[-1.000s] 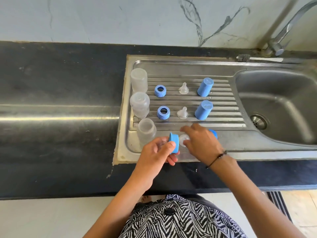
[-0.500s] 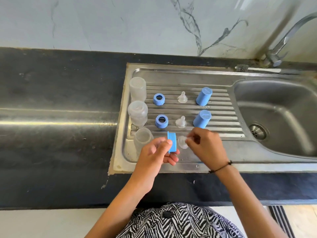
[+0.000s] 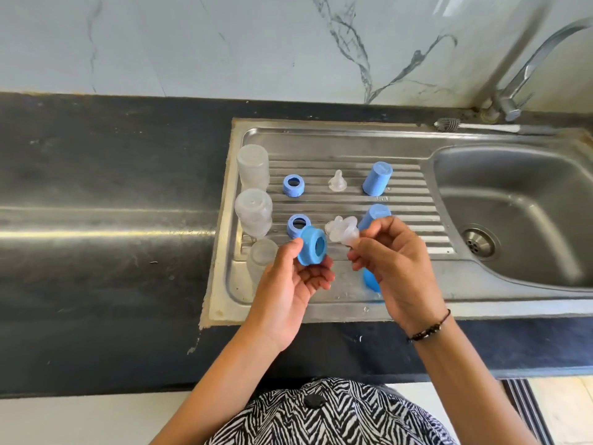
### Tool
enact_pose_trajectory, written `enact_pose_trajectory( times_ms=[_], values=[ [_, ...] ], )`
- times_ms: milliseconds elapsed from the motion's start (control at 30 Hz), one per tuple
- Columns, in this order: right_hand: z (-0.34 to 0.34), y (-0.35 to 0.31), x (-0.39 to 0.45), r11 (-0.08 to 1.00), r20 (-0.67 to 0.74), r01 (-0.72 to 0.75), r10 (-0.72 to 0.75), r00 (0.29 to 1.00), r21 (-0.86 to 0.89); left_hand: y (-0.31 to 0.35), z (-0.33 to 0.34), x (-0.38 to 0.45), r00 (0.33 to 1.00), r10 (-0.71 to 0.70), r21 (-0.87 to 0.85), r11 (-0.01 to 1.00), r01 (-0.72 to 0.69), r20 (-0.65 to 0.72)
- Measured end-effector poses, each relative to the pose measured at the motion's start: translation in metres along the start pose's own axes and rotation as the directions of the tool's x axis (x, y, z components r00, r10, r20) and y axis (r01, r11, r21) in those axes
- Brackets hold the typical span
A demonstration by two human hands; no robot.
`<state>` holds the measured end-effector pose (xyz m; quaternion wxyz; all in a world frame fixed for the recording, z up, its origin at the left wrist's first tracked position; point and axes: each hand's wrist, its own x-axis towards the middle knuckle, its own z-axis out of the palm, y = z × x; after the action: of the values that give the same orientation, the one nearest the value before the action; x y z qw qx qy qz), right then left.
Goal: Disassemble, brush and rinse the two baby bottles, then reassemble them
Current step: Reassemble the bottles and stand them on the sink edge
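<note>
Blue collar ring point(image 3: 312, 246) sits pinched in our left hand point(image 3: 290, 284); our right hand point(image 3: 396, 264) fingers point(image 3: 361, 247) grip a clear teat point(image 3: 343, 234) just beside it, above the drainboard point(image 3: 321, 155).

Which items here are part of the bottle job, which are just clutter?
Job:
left hand holding blue ring
right hand pinching clear teat
three clear bottles
blue caps
bottle brush

Lying about:
tap
bracelet

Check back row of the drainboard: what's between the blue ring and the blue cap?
Head view: a clear teat stands alone on the ribs between the blue ring and blue cap, touching neither.
</note>
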<state>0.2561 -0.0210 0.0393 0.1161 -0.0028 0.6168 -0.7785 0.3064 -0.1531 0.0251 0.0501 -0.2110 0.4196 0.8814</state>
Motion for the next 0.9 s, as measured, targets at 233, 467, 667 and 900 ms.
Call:
enact_pose_trajectory(
  times_ms=[233,467,667,900],
  values=[
    [0.007,-0.016,0.006,0.977,0.085,0.159,-0.148,0.985,-0.141,-0.01,-0.005,0.004,0.974,0.188,0.532,0.816,-0.224,0.123],
    [0.007,-0.01,0.002,0.785,0.247,0.286,-0.174,0.953,-0.55,-0.004,-0.009,0.003,0.92,0.332,0.737,0.565,-0.371,0.208],
    [0.003,-0.005,0.001,0.725,0.293,0.359,-0.223,0.93,-0.588,-0.004,-0.011,0.006,0.873,0.395,0.753,0.471,-0.459,0.285],
    [-0.007,-0.003,0.006,0.278,0.57,0.636,-0.288,0.77,-0.72,-0.007,-0.012,0.009,0.87,0.403,0.731,0.495,-0.469,0.285]
  ],
)
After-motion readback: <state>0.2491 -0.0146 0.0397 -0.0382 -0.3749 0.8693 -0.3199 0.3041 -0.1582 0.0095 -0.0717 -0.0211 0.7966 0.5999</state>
